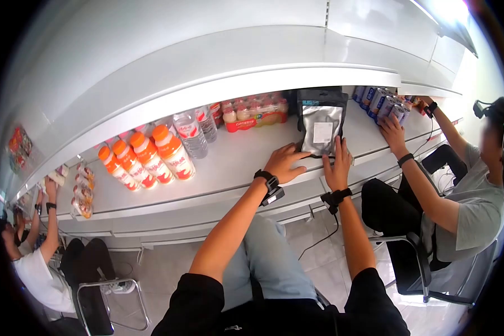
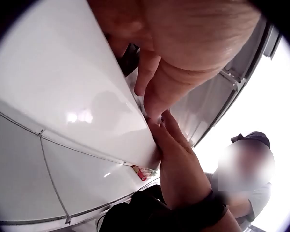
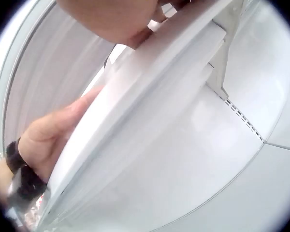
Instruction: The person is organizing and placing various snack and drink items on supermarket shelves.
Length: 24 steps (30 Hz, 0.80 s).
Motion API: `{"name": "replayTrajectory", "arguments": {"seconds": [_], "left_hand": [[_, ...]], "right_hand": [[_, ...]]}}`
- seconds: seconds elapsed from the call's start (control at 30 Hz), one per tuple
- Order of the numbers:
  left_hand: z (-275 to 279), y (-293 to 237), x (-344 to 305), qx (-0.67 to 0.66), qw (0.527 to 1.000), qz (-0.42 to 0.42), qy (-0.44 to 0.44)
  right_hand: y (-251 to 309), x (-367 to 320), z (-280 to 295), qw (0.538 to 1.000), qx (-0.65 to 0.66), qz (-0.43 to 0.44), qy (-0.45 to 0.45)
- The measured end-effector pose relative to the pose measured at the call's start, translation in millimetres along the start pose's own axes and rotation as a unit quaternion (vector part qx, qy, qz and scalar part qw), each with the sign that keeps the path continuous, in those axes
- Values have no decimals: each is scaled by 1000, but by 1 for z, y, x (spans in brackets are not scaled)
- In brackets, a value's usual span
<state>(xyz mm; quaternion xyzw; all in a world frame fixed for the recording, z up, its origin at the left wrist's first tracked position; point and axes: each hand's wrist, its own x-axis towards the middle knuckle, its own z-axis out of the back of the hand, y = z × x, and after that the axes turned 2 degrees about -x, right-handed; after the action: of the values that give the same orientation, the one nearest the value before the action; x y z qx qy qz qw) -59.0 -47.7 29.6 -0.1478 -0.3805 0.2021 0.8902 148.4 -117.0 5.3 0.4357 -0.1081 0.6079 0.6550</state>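
A silver pouch with black edges and a white label point(image 1: 322, 133) stands on the shelf, leaning back against another black bag point(image 1: 319, 95). My left hand point(image 1: 285, 163) is at the pouch's lower left corner, fingers extended over the shelf's front edge and fingertips right at the pouch. At its lower right side is my right hand point(image 1: 336, 171), its fingers pointing up along the pouch's edge. In the left wrist view the left hand point(image 2: 183, 43) fills the top and the right hand point(image 2: 181, 166) shows below it; the pouch is mostly hidden there.
Orange-capped bottles point(image 1: 171, 151), clear water bottles point(image 1: 190, 134) and a shrink-wrapped pack of small bottles point(image 1: 256, 112) stand to the left. Purple-blue cans point(image 1: 383, 103) are at the right, beside a seated person's hand point(image 1: 393, 133). An upper shelf point(image 1: 235, 77) overhangs. Another person point(image 1: 45, 269) sits far left.
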Motion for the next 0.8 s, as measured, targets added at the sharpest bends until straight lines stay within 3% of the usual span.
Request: {"name": "replayTrajectory", "arguments": {"seconds": [0.13,0.23,0.33,0.53,0.63,0.67,0.8], "left_hand": [[13,-6,0,-30,991,105,76],[9,2,-5,-149,979,136,10],[8,8,-5,-228,964,137,1],[2,8,-8,-255,945,193,-63],[0,12,-7,-256,944,209,-13],[1,14,-7,-271,946,175,-15],[2,14,-9,-318,914,228,-106]], "right_hand": [[-2,-6,-10,1000,5,-8,-13],[0,-8,-2,999,48,-6,-7],[1,-13,4,997,74,10,-4],[-1,-20,8,996,92,18,15],[5,-21,9,998,59,34,9],[8,-24,9,998,49,33,7],[38,-22,12,998,-5,58,0]]}}
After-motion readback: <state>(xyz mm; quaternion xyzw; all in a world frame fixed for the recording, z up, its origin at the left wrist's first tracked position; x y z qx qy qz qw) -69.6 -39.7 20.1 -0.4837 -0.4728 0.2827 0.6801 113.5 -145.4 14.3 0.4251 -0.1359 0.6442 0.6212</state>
